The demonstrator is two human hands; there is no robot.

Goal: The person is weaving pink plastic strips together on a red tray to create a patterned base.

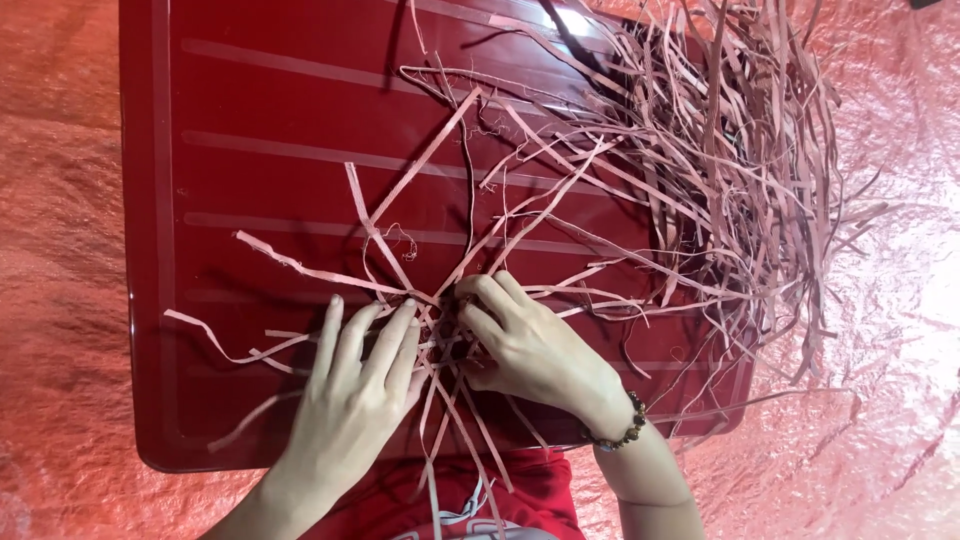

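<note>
Here, thin pinkish strips (440, 330) cross in a small woven knot on the dark red tray (250, 180). The left hand (355, 385) presses flat, fingers spread, clasping nothing; the right hand (525, 345) pinches the crossing strips.

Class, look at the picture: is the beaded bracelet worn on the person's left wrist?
No. The beaded bracelet sits on the wrist of the right hand, while the left hand has a bare wrist.
</note>
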